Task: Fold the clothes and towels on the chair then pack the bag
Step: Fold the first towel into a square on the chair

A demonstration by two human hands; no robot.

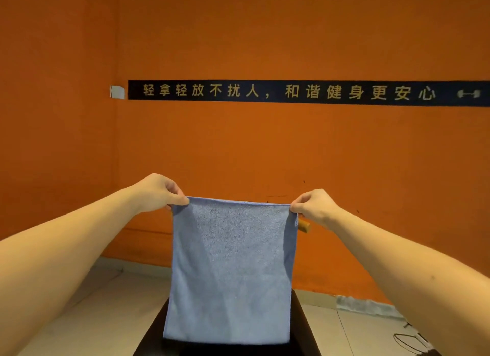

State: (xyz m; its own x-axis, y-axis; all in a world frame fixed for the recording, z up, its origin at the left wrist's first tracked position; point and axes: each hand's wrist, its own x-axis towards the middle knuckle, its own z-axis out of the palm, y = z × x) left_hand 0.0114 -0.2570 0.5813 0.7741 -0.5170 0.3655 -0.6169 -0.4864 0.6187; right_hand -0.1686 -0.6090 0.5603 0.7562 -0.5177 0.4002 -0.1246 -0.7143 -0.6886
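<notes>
1. Dark, near-black surface (302, 329) occupies the bottom centre of the view. Whether it is the chair seat cannot be confirmed.
2. Bare forearms enter from both lower corners and converge toward the centre.
3. Blue terry towel (230, 270) hangs flat and vertical in front of the person. Its lower edge reaches down over the dark surface, and contact between the two cannot be determined.
4. Left hand (159, 193) pinches the towel's upper left corner between thumb and curled fingers.
5. Right hand (315, 207) pinches the upper right corner in the same manner. The top hem is drawn taut and nearly level between the two hands.
6. A rounded wooden end (305, 226) shows just beside the towel's right edge, below the right hand.
7. Pale floor tiles (106, 302) lie on either side. A thin wire object (411, 342) sits on them at lower right.
8. An orange wall (265, 148) fills the background.
9. A dark banner (291, 92) with pale Chinese characters and a dumbbell symbol runs across the wall, with a white patch (117, 92) at its left end.
</notes>
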